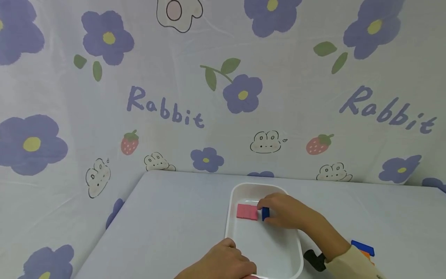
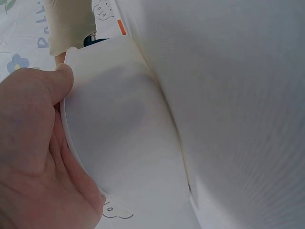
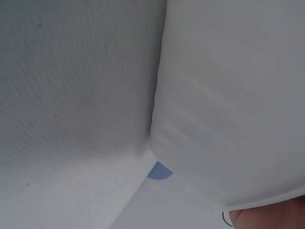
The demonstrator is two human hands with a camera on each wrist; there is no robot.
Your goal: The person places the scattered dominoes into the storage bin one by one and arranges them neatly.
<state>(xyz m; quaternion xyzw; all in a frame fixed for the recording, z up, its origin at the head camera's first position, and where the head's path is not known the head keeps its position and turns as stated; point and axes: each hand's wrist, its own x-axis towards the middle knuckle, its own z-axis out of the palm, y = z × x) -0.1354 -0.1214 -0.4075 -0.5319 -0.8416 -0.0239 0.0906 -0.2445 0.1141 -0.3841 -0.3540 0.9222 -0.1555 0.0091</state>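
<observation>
A white rectangular tray [image 1: 265,252] with rounded corners stands on the table. At its near left side my left hand [image 1: 223,260] grips the rim; the left wrist view shows the thumb over the edge and the fingers against the tray's wall [image 2: 119,124]. Inside the tray, my right hand [image 1: 287,211] pinches a small dark blue block [image 1: 266,214] between thumb and fingers. Just left of that block lies a flat pink block [image 1: 247,212]. The right wrist view catches only a bit of the right hand [image 3: 271,214] past the tray's edge.
Right of the tray, partly behind the right sleeve [image 1: 353,265], lie a black object [image 1: 315,260], another blue block [image 1: 363,248] and an orange piece [image 1: 365,254]. A sliver of something pink [image 1: 250,276] shows below the left hand. A patterned cloth [image 1: 223,131] hangs behind the table.
</observation>
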